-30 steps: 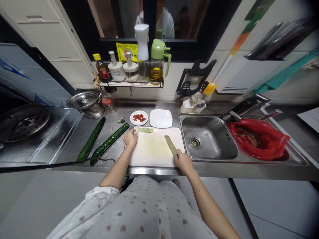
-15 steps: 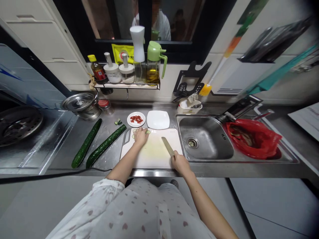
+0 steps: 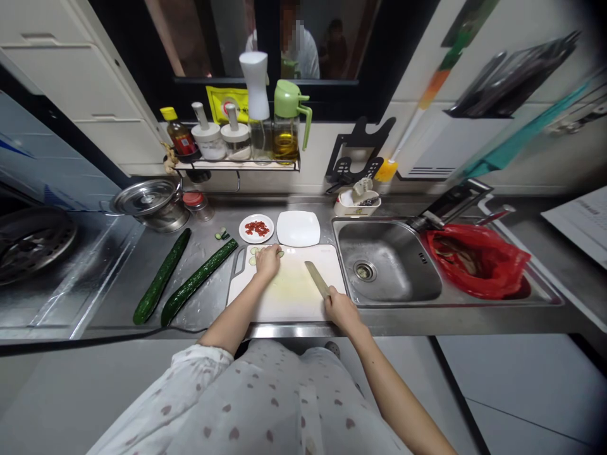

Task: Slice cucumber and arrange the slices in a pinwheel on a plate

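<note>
On the white cutting board (image 3: 303, 309), my left hand (image 3: 268, 261) is closed, its fingertips gathered on pale green cucumber slices. One slice pokes out to the right of the fingers, and several cucumber slices (image 3: 253, 260) lie to their left near the board's handle. What sits under the palm is hidden. My right hand (image 3: 342, 311) grips a knife (image 3: 316, 279) by its handle, the blade pointing away to the upper left over the board's right part. Two whole-looking cucumbers (image 3: 162, 276) lie left of the board, with small cucumber ends (image 3: 222, 234) behind them.
Behind the board are a plate of chopped red pieces (image 3: 257, 229) and a white plate (image 3: 298, 229). The sink (image 3: 389, 272) adjoins on the right, with a red bag (image 3: 478, 262). A steel pot (image 3: 150, 203), a jar (image 3: 198, 205) and a bottle rack (image 3: 239, 165) stand at the back.
My left hand has shifted slightly right on the board, and more of the slices on its left now show. The knife and my right hand stay almost still. The view has shifted slightly.
</note>
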